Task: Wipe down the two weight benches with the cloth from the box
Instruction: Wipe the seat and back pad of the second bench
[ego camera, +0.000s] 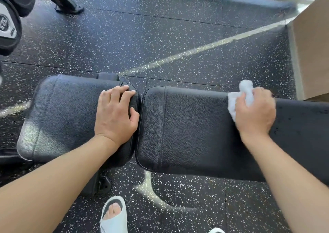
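Observation:
A black padded weight bench lies across the view in two parts: the seat pad (64, 115) on the left and the long back pad (192, 129) on the right. My left hand (115, 115) rests flat on the seat pad's right end, fingers spread over its edge. My right hand (254, 113) grips a crumpled white cloth (236, 100) and presses it on the back pad near its far edge. The pad to the right of the cloth looks damp and speckled.
A brown cardboard box (313, 51) stands at the right, just behind the bench. Dumbbell ends (8, 26) on a rack sit at the top left. Speckled black rubber floor (160, 42) surrounds the bench. My foot in a white slipper (114, 215) stands below.

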